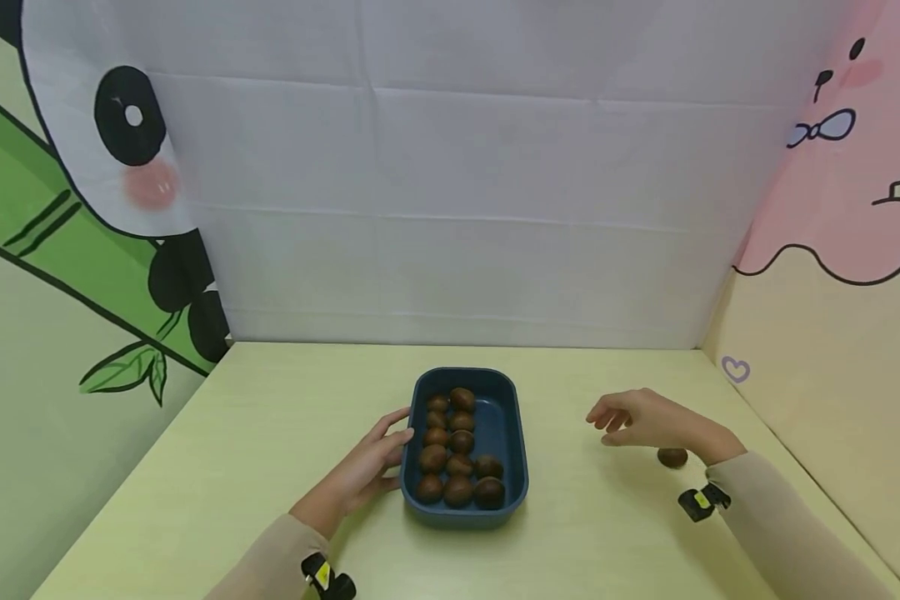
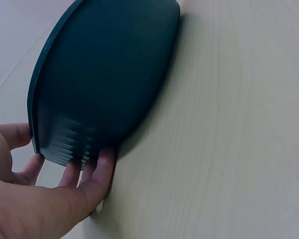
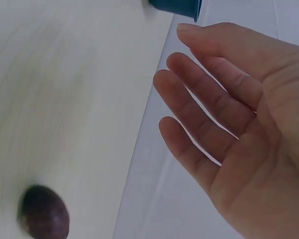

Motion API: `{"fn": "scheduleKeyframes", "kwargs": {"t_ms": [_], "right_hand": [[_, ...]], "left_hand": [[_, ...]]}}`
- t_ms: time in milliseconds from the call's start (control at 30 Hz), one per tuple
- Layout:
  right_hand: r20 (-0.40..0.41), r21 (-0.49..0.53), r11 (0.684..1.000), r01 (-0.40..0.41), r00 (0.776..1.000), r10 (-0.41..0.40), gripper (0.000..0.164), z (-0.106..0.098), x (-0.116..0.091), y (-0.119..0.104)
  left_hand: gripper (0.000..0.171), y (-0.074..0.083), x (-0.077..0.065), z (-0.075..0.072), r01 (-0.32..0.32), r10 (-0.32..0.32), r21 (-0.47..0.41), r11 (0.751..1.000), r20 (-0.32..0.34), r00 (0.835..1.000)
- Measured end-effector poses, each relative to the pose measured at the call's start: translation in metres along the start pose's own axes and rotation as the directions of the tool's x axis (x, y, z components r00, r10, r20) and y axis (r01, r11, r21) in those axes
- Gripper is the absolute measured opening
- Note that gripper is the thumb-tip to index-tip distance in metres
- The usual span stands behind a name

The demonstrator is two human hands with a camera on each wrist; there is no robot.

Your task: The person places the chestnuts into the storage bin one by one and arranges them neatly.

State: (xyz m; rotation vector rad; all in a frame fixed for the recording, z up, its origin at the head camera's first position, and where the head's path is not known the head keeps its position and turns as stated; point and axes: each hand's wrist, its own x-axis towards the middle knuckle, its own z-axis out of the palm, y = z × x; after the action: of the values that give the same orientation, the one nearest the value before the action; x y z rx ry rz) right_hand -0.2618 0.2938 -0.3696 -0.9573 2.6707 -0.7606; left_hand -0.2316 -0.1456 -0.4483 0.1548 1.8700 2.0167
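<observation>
A deep blue rectangular box (image 1: 501, 442) stands on the table with several glossy brown nuts, which look like chestnuts (image 1: 461, 442), lined up inside. They fill its left side and near end. At the box's left wall is my left hand (image 1: 367, 471), thumb at the rim and fingers against the outer side; the left wrist view shows the fingertips (image 2: 106, 157) touching that wall. My right hand (image 1: 648, 419) hovers right of the box, holding nothing, fingers loosely bent and apart. A single chestnut (image 1: 672, 457) lies on the table below its wrist, also visible as a dark blurred chestnut (image 3: 44, 213).
The pale yellow table (image 1: 307, 392) ends at a white sheet (image 1: 450, 258) hung behind it. Panels with cartoon drawings flank it: a green-and-white panel (image 1: 60, 350) at left, a pink-and-cream panel (image 1: 832, 358) at right.
</observation>
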Motion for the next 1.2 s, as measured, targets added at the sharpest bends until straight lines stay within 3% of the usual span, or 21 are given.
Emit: {"fn": "scheduleKeyframes", "kwargs": {"t_ms": [167, 433, 667, 1200], "right_hand": [[-0.056, -0.017, 0.997, -0.075, 0.996, 0.074, 0.026, -0.003, -0.025, 0.025], [-0.073, 0.021, 0.972, -0.236, 0.969, 0.237, 0.033, 0.007, -0.057, 0.059], [-0.075, 0.081, 0.968, -0.236, 0.967, 0.242, 0.036, 0.012, -0.066, 0.074], [-0.076, 0.067, 0.961, -0.269, 0.959, 0.274, 0.035, 0.011, -0.068, 0.088]], "left_hand": [[0.059, 0.001, 0.001, 0.000, 0.001, -0.001, 0.000, 1.000, -0.012, 1.000], [0.062, 0.001, -0.002, 0.000, -0.005, 0.005, 0.015, 1.000, -0.006, 1.000], [0.061, 0.001, -0.003, 0.000, -0.002, 0.002, 0.017, 1.000, -0.003, 1.000], [0.063, 0.000, -0.001, 0.000, -0.002, 0.002, 0.007, 1.000, -0.008, 1.000]]}}
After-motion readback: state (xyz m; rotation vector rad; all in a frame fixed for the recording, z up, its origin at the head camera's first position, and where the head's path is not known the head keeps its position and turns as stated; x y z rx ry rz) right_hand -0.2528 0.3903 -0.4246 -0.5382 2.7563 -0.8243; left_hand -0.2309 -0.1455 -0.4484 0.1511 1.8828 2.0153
